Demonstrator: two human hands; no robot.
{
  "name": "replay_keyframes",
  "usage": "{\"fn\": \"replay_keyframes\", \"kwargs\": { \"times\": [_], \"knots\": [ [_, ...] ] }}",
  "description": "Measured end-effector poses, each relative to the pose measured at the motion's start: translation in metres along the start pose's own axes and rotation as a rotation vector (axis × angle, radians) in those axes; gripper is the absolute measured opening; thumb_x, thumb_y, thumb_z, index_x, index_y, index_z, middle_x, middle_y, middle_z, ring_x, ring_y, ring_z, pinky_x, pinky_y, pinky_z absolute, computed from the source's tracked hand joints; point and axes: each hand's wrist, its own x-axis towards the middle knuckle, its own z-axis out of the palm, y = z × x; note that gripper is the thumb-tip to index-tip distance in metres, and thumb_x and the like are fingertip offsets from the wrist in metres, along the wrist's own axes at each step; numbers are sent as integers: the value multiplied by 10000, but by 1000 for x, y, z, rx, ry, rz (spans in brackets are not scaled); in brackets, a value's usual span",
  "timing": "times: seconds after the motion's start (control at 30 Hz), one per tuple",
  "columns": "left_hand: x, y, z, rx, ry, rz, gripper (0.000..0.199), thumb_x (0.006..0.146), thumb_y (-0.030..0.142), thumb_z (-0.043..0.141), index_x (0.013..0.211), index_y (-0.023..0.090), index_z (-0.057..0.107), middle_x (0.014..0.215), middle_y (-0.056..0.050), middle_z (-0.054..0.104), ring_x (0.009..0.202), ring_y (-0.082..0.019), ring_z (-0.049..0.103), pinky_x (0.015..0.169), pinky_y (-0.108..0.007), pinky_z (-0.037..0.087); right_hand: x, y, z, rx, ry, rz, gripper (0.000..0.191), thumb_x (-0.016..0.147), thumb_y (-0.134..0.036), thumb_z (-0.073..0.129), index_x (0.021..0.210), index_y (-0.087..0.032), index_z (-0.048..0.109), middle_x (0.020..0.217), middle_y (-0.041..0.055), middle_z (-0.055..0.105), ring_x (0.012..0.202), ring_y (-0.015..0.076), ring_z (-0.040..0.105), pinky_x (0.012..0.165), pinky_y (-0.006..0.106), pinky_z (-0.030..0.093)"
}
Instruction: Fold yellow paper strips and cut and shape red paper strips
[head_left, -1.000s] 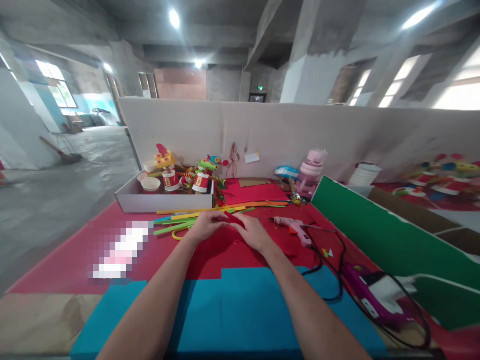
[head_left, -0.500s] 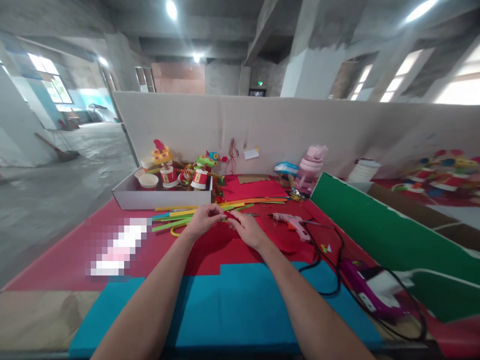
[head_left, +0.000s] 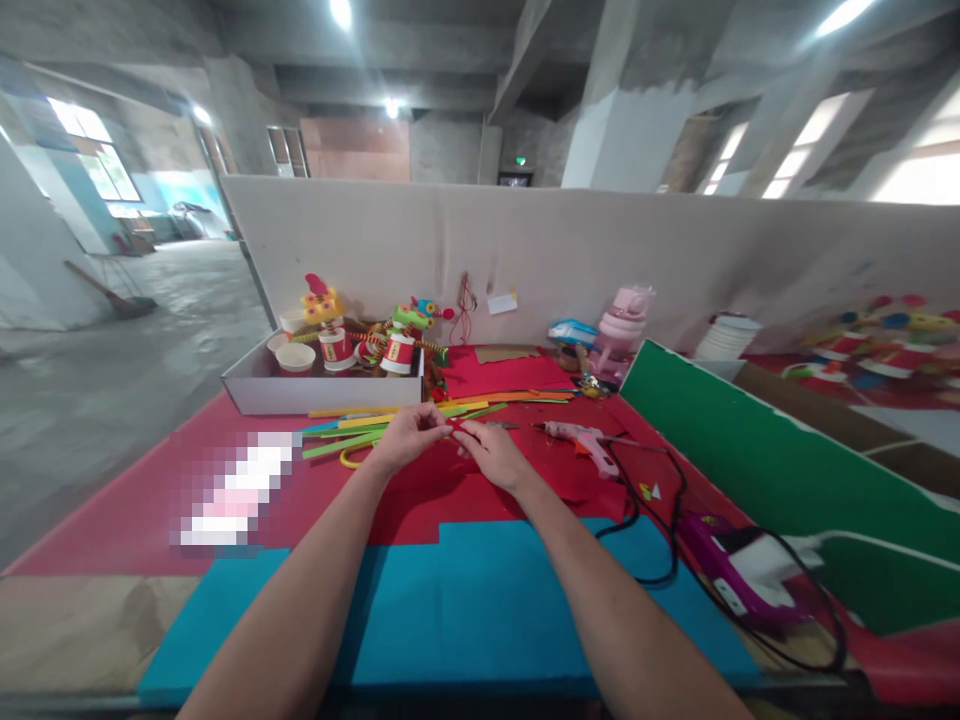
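Both my hands meet over the red sheet in the middle of the table. My left hand (head_left: 412,437) is closed in a pinch on a small red piece (head_left: 454,427), probably paper. From the other side, my right hand (head_left: 489,452) pinches the same piece between thumb and fingers. Its shape is mostly hidden by the fingertips. Beneath and beyond my left hand lie green and yellow paper strips (head_left: 352,438) and a yellow scissors handle (head_left: 349,458). To the right of my right hand rests a pink hot glue gun (head_left: 581,440).
A white box (head_left: 322,395) with paper cups and puppet figures stands back left. Blue board (head_left: 480,610) covers the near edge. A green panel (head_left: 750,470) rises at right, beside a purple power strip (head_left: 739,575) and black cables. A pink bottle (head_left: 624,325) stands at the back.
Both hands stay together, with only slight finger movement on the red piece. The whole view has shifted up very slightly.
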Motion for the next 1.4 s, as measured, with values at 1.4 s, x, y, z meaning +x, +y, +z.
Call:
{"fn": "replay_keyframes", "kwargs": {
  "times": [1.4],
  "knots": [
    [-1, 8, 4, -55, -31, -3, 239, 754, 353, 665, 814, 160, 538, 681, 23, 544, 620, -102, 505, 598, -227, 394, 0, -1, -1, -93, -2, 18, 374, 953, -336, 432, 649, -179, 584, 631, 17, 660, 601, 135, 602, 596, 221, 408]
  ]
}}
